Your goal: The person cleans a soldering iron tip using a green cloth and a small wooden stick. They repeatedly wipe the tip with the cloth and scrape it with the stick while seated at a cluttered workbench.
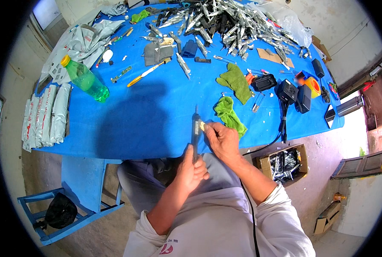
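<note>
At the centre of the frame, a slim dark tool (196,127) is gripped in the left hand (192,171), while a small pale scrap (202,127) is pinched beside it by the right hand (223,139). At lower right, a cardboard box (266,166) is filled with black and silver pieces. A green bottle (84,78) is set at upper left on the blue-covered table (135,115); a blue chair (81,180) is seen at lower left.
</note>
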`<state>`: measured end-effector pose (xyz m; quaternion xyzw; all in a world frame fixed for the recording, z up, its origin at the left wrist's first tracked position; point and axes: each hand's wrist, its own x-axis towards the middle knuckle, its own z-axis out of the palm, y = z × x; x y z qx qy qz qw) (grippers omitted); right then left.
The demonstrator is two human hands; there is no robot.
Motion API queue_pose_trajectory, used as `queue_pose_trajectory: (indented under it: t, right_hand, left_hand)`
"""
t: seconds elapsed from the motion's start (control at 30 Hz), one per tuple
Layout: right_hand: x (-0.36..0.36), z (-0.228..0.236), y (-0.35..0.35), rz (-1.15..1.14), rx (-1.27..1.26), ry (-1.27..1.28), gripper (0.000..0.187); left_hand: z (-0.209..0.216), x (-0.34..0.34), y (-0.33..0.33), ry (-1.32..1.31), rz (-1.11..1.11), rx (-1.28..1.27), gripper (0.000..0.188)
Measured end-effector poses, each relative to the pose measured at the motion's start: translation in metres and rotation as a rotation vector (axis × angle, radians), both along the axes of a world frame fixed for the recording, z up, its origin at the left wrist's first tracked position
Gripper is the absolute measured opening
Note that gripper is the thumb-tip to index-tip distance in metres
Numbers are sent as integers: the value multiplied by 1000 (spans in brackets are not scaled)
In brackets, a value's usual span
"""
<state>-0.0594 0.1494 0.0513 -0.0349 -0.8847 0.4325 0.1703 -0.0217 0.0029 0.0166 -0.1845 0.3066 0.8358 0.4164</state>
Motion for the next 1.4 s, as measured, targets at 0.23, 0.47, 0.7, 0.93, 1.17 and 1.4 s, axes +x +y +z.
queue_pose_trajectory:
  t: [0.23, 0.47, 0.7, 0.93, 1.17, 1.4]
  right_hand:
    - [2, -6, 5, 71, 13, 21, 20]
    - [0, -3, 1, 7, 7, -7, 18]
    - [-2, -1, -4, -65, -22, -6, 18]
    - [-2, -5, -2, -29, 14, 33, 16]
    - [0, -1, 3, 45, 7, 22, 15]
    - [1, -2, 10, 113, 12, -7, 16]
  left_hand:
    - [3, -3, 4, -16, 17, 4, 61]
    - [4, -6, 1, -20, 21, -14, 61]
    - [-1, -6, -1, 2, 13, 20, 60]
    - [3, -5, 3, -19, 15, 7, 61]
    - [5, -1, 4, -14, 7, -4, 61]
    - [6, -1, 6, -26, 13, 2, 61]
